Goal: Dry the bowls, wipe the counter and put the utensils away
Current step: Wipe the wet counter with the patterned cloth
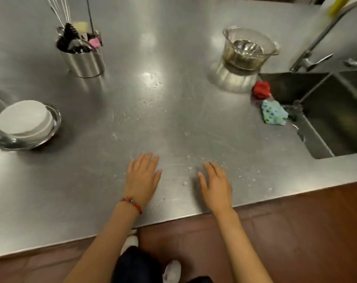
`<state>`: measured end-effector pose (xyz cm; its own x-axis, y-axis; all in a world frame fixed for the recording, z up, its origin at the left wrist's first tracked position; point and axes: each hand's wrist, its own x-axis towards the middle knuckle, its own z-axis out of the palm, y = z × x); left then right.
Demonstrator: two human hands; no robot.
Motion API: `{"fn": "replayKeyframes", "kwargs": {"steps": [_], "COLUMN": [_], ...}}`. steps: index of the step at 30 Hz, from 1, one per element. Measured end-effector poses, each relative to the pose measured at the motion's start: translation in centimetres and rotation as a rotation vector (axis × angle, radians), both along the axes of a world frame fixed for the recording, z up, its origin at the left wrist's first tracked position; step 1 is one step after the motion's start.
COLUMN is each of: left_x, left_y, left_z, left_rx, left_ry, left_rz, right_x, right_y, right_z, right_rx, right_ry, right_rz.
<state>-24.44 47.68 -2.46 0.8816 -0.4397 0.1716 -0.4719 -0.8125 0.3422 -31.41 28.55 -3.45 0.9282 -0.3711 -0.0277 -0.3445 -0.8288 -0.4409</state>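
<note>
Both hands lie flat and empty on the steel bench [173, 123], fingers spread: the left hand [142, 178] beside the right hand [216, 185], a little apart, droplets [184, 183] scattered between and beyond them. Nothing looks started yet. Off to the left hand's side sits a white bowl [23, 118] upturned in a metal bowl [51, 127]. Out past the right hand, a blue spotted cloth [274, 112] and a red cloth [261, 89] lie at the edge of the sink [336, 127]. Farther still, stacked glass bowls [245, 52] ahead of the right hand, a utensil holder [82, 58] beyond the left. The next move probably calls for reaching right to a cloth.
</note>
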Motion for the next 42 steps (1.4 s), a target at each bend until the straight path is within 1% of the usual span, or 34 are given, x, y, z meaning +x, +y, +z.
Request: {"fn": "replayKeyframes", "kwargs": {"steps": [3, 9, 20, 25, 28, 31, 33, 38, 42], "left_x": [-1.0, 0.3, 7.3, 9.2, 9.9, 10.2, 10.1, 10.1, 10.3], "left_y": [-5.0, -13.1, -27.5, -32.8, -35.6, -38.1, -39.3, -41.2, -41.2], "left_z": [0.6, 0.4, -0.5, -0.2, -0.5, -1.2, -1.4, -1.8, -1.8], "left_rx": [0.015, -0.002, 0.051, 0.090, 0.118, 0.111, 0.121, 0.145, 0.146], "left_ry": [-0.013, -0.023, -0.002, -0.004, 0.015, 0.015, 0.048, 0.093, 0.146], "left_rz": [-0.067, -0.153, -0.234, -0.255, -0.219, -0.146, -0.101, 0.000, 0.064], "right_x": [-2.3, -3.2, 3.4, 5.9, 8.2, 10.8, 12.6, 16.9, 18.7], "right_y": [-4.3, -11.2, -25.1, -30.5, -33.5, -36.5, -38.5, -41.9, -42.1], "right_z": [0.5, 0.9, 0.9, 0.7, 0.3, -0.1, -0.3, -1.4, -2.0], "right_rx": [0.001, -0.002, 0.006, 0.079, 0.125, 0.152, 0.169, 0.207, 0.223], "right_ry": [0.002, 0.006, 0.014, -0.006, -0.027, -0.060, -0.070, 0.008, 0.043], "right_rz": [-0.073, -0.173, -0.248, -0.280, -0.294, -0.271, -0.243, -0.178, -0.174]}}
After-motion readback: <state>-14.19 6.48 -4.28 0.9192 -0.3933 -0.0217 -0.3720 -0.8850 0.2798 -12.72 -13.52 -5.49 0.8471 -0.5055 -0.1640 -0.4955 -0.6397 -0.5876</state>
